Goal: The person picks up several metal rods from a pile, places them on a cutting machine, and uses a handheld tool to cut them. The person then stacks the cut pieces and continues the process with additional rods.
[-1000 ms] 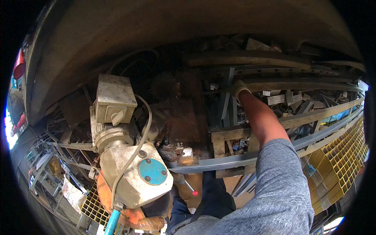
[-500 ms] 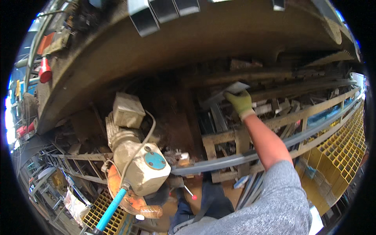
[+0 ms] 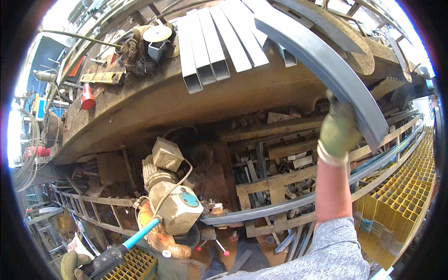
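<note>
My right hand, in a yellow-green glove and blurred, is closed on the near part of a long grey metal tube. The tube slants from the upper middle down to the right, above the bench edge. At the lower left, my left hand, gloved too, curls around the black grip of a blue lever. This lever joins a dirty off-white motor unit with a blue round cap. Several square silver tubes lie side by side on the brown bench, open ends toward me.
A wooden rack full of offcuts stands below the bench. One long grey bar runs along it. Bundled yellow tubes are at right, more yellow tubes at lower left. A red cup-shaped thing hangs by the bench edge.
My right hand has risen out of the rack area and moved right, with the grey tube now up over the bench edge. My left hand has come into view on the lever. The view has tilted up.
</note>
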A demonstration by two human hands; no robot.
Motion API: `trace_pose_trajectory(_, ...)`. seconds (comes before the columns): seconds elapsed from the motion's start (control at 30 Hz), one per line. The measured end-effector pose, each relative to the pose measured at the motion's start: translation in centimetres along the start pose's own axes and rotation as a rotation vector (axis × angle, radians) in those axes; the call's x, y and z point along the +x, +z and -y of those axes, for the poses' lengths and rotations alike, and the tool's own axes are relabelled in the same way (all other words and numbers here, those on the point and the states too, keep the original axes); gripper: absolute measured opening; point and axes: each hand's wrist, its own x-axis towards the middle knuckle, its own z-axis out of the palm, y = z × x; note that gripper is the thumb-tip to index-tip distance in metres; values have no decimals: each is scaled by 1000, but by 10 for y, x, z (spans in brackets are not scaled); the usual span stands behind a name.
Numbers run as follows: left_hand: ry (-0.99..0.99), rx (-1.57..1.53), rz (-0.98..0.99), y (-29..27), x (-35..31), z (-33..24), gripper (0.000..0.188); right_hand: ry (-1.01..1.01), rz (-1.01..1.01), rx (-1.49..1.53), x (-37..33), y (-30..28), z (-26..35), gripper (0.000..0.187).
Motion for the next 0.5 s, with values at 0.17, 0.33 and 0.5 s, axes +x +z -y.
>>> trace_pose_trajectory(0.17,81,27,16,-4,2,-8,54,193,219,281,35,93,-54,63)
trace_pose_trajectory(0.33,10,-18,-30,1,1,-7,56,88,300,-356,15,93,-80,69)
trace_pose_trajectory(0.5,-47,-68,-81,20,1,2,61,-216,246,-577,6,93,-109,41)
